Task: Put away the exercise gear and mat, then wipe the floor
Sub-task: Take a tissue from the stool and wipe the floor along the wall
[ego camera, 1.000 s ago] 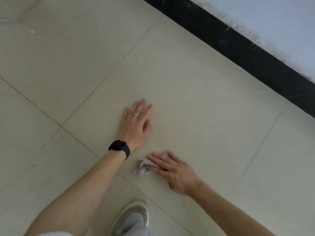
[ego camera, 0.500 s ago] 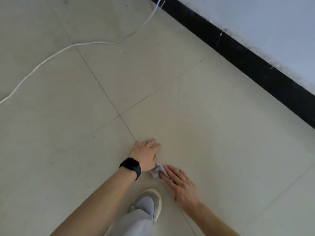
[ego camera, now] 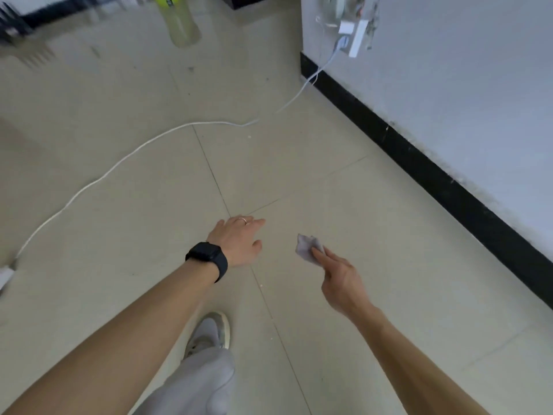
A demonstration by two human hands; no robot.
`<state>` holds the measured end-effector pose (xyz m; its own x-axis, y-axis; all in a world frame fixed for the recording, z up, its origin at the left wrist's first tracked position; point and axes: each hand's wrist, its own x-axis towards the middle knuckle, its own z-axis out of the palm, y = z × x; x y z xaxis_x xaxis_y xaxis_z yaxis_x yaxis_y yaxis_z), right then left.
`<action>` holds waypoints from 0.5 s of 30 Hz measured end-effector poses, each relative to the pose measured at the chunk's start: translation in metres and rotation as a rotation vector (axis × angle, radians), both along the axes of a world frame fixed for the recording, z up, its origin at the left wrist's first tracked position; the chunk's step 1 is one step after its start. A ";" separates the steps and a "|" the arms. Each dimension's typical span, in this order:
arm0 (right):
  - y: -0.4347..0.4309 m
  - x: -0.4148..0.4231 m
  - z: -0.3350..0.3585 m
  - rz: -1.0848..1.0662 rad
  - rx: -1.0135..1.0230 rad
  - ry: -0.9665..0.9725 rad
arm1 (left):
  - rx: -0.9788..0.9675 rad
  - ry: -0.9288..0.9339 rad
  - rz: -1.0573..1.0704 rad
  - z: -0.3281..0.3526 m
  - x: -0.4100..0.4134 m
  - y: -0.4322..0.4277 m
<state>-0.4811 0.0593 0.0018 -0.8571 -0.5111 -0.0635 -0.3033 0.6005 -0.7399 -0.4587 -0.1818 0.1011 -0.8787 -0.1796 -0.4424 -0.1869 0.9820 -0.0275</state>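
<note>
**Reader:** What does the right hand (ego camera: 341,277) hold, and where?

**Legend:** A crumpled wipe (ego camera: 308,246), pinched between thumb and fingertips at its near edge. It hangs over the pale floor tile (ego camera: 374,235), between the left hand and the black skirting board (ego camera: 449,181). It looks raised, but whether it touches the tile cannot be told.

**Reader:** And the left hand (ego camera: 238,239)?

**Legend:** Its fingers are straight and spread and hold nothing. It is low over the crossing of the grout lines, with a black watch (ego camera: 208,259) on the wrist and a ring (ego camera: 244,220) on one finger.

**Reader:** How is the wiping best carried on from here?

**Legend:** As a judgement: lay the wipe flat under several fingers rather than a pinch, so that more of it meets the tile. Work in overlapping strokes toward the skirting board and turn to a fresh face when it is soiled. The white cable (ego camera: 119,163) running to the wall charger (ego camera: 353,34) lies well ahead, so stop short of it or lift it aside, lest it snag.

**Reader:** What differs from half a second ago?

**Legend:** Then the right fingers pressed the wipe flat to the floor, just beside the left hand; now the hands are apart and the wipe is pinched. The view has tipped upward — the charger and a yellow-green bottle (ego camera: 181,22) have come into sight.
</note>
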 end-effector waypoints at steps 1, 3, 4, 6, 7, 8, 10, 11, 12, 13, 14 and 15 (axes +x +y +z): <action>0.009 -0.011 0.022 -0.009 -0.006 0.030 | 0.007 0.043 0.026 0.019 -0.003 0.008; 0.026 -0.031 0.063 -0.026 -0.012 0.091 | 0.008 0.125 0.069 0.056 -0.008 0.022; 0.032 -0.039 0.080 -0.036 -0.018 0.115 | 0.005 0.162 0.078 0.071 -0.011 0.026; 0.037 -0.056 0.106 -0.045 -0.030 0.147 | -0.013 0.212 0.079 0.093 -0.018 0.027; 0.036 -0.064 0.113 -0.039 -0.037 0.153 | -0.027 0.229 0.080 0.099 -0.024 0.024; 0.032 -0.075 0.117 -0.036 -0.040 0.152 | -0.036 0.238 0.088 0.102 -0.033 0.019; 0.020 -0.093 0.116 -0.045 -0.029 0.115 | -0.025 0.228 0.125 0.101 -0.051 0.002; 0.012 -0.103 0.112 -0.051 -0.025 0.089 | -0.012 0.218 0.151 0.095 -0.062 -0.009; 0.004 -0.113 0.106 -0.059 -0.015 0.065 | 0.001 0.201 0.170 0.086 -0.074 -0.021; -0.007 -0.124 0.099 -0.073 -0.003 0.046 | 0.014 0.175 0.182 0.074 -0.088 -0.034; -0.018 -0.136 0.091 -0.085 0.012 0.028 | 0.026 0.152 0.191 0.060 -0.103 -0.048; -0.032 -0.148 0.083 -0.091 0.028 0.012 | 0.038 0.134 0.202 0.046 -0.118 -0.063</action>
<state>-0.6290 0.0275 0.0847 -0.9006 -0.4295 -0.0665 -0.2551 0.6462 -0.7192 -0.5762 -0.2444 0.1467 -0.8779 -0.3426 -0.3346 -0.3787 0.9243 0.0472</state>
